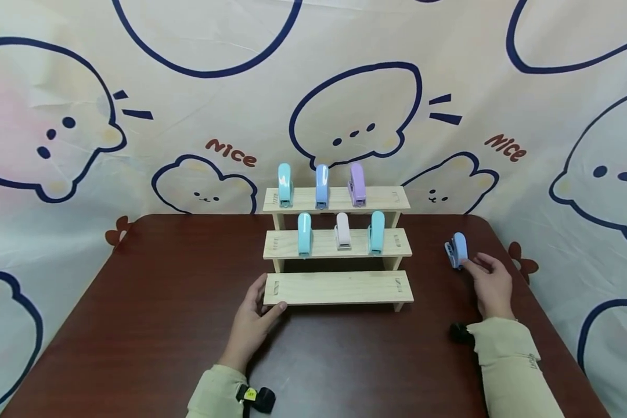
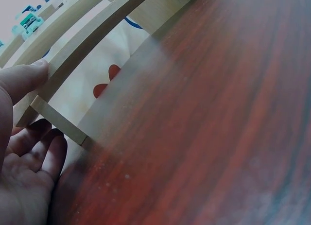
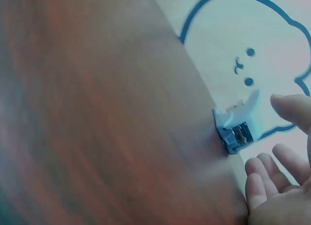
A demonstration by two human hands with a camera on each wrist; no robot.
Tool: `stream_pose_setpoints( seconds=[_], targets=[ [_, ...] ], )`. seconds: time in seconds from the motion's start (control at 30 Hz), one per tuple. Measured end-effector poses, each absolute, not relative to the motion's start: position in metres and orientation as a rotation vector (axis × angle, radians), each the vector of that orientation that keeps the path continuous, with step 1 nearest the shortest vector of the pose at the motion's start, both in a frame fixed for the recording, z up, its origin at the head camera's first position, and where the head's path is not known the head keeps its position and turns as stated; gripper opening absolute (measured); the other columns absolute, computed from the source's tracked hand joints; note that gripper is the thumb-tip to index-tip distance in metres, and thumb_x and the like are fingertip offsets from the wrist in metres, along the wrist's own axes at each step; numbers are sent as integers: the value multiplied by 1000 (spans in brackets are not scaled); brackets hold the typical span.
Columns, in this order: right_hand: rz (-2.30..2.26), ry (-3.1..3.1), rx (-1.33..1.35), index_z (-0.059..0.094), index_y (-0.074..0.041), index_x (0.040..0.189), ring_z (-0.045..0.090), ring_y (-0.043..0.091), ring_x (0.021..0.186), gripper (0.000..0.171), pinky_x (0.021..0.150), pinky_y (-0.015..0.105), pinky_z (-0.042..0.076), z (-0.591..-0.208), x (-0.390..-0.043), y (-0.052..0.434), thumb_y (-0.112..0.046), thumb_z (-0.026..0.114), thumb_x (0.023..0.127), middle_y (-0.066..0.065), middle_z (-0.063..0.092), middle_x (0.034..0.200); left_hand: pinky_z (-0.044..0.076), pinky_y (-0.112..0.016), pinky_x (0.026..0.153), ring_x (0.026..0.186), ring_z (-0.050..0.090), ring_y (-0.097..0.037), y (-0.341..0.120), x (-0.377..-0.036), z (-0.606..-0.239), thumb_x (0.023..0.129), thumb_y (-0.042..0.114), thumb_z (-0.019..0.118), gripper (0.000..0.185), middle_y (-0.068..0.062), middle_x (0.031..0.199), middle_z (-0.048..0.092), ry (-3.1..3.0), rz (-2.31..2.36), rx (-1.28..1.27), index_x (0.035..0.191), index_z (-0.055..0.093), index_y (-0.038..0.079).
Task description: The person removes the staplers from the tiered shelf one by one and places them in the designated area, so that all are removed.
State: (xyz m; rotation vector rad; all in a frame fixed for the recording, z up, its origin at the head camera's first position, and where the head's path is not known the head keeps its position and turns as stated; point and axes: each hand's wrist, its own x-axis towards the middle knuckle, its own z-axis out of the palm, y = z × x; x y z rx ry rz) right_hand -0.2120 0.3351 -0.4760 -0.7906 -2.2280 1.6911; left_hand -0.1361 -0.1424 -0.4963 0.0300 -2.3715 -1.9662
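Note:
A three-tier wooden stand point(image 1: 339, 288) is on the table. My left hand point(image 1: 253, 325) holds the left end of its lowest step, with the thumb at the front edge and the fingers around the end and below; the left wrist view shows this thumb point(image 2: 24, 79) against the board. On the right side of the table stands a blue stapler point(image 1: 457, 251). My right hand point(image 1: 493, 287) is right beside it, fingertips close to its near end. In the right wrist view, the thumb and fingers are spread apart near the stapler point(image 3: 238, 128), not wrapped around it.
Across the top step stand a teal stapler point(image 1: 284, 186), a blue one point(image 1: 321, 187) and a purple one point(image 1: 357, 184). The middle step bears two teal staplers with a white stapler point(image 1: 342, 231) between them. A patterned cloth point(image 1: 345, 35) hangs behind the brown table point(image 1: 188, 273).

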Motion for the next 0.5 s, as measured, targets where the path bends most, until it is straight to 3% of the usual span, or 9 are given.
stream_pose_setpoints(
  seconds=[0.23,0.5],
  targets=[
    [1864,-1920,-877,52,-13,131,49,8,103,66,79,12,42,-483,-203,341,-40,75,75,-6,50,115,41,-39,96,124,44,-15,-140,-135,-495,79,25,75,81,-6,139,44,-2365,-1950,8,145,29,14],
    [1927,-1812,-830,55,-9,126,53,9,90,62,72,14,45,-480,-206,336,-37,76,74,-5,54,102,41,-37,96,121,46,-15,-143,-135,-494,80,23,75,79,-5,137,47,-2357,-1954,15,144,30,14]
  ],
)
